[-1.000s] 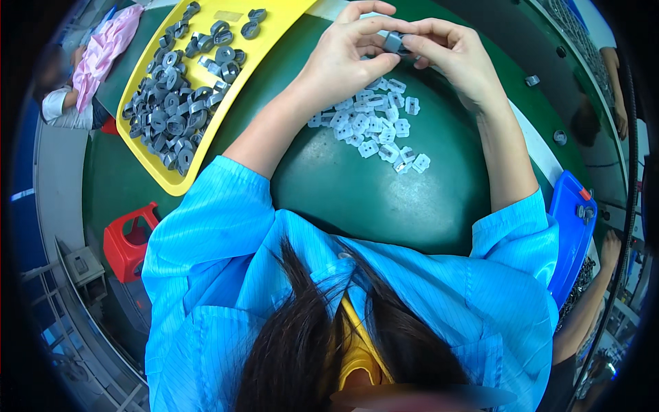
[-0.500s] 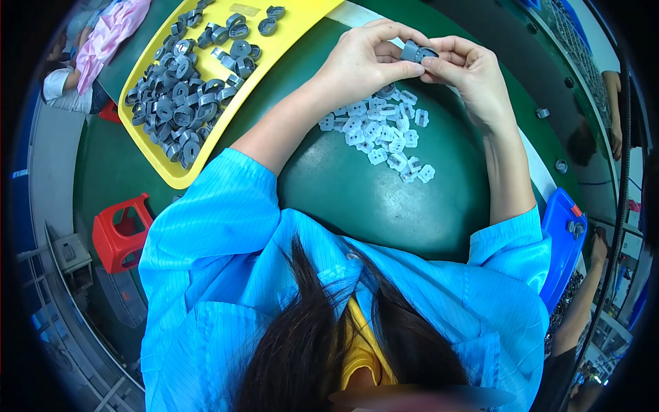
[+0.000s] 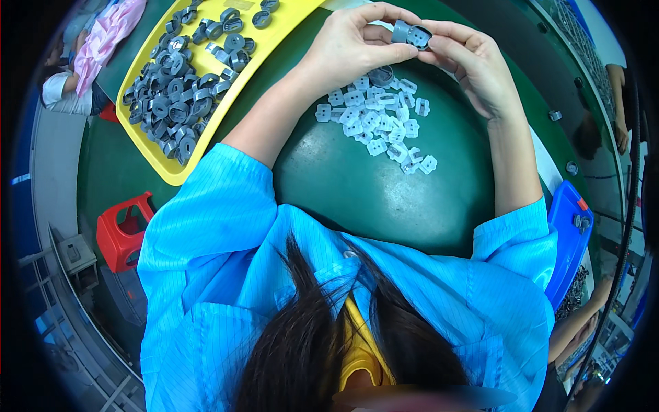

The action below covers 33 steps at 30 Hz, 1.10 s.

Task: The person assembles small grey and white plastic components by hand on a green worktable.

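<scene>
I hold a small grey part [image 3: 410, 33] up between both hands, out past the table's middle, at the far end of my reach. My left hand [image 3: 353, 42] pinches its left end with thumb and forefinger; my right hand [image 3: 467, 58] pinches the right end the same way, the other fingers curled loosely beneath. So the part sits squarely between the two hands, its long axis running left to right from one pinch to the other, and neither hand is nearer than the other. It looks like two grey pieces meeting end to end, though I cannot tell whether they are joined or only touching.

Just below my hands, toward me, a loose heap of white parts [image 3: 376, 123] lies on the green table [image 3: 384, 199], nearer my left wrist than my right. Off to the left of my left forearm is a yellow tray [image 3: 180, 172] holding many grey parts [image 3: 182, 82], well apart from what I hold. By my right elbow a blue bin [image 3: 566, 240] hangs at the table's edge. A red stool [image 3: 123, 230] stands on the floor by my left elbow. Beyond the tray, far left, someone in pink [image 3: 103, 41] is partly in view, and another person's arm [image 3: 618, 96] shows at the far right.
</scene>
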Motion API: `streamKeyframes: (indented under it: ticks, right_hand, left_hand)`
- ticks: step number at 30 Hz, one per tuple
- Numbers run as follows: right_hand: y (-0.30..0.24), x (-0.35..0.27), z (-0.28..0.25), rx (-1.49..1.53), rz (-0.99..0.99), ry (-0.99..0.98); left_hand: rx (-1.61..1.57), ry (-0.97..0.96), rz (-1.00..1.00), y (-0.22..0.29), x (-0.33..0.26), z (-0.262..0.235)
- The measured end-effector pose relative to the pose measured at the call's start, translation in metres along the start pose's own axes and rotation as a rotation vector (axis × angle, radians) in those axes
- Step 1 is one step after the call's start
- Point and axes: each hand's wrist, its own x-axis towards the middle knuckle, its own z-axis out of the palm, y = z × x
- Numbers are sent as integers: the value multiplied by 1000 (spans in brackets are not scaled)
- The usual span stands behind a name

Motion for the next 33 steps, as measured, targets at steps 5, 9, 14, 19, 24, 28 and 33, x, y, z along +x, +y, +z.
streamKeyframes:
  ticks: [5,9,14,19,24,28,33]
  right_hand:
    - [-1,-1,10,-230,-10,55]
    - [3,-2,23,-437,-231,198]
    - [-9,-4,6,-114,-13,8]
    - [-7,-6,14,-303,-97,66]
    - [1,-4,16,-475,-278,180]
    - [6,5,6,-1,-123,75]
    - [24,19,-35,179,36,77]
  left_hand:
    - [24,28,-66,12,-2,9]
    - [71,145,16,8,-2,9]
    - [358,75,45,8,-3,6]
    - [489,41,120,14,-6,8]
    - [143,114,140,5,-3,12]
    - [-237,42,83,-6,0,6]
    - [-116,19,-54,1,3,-2]
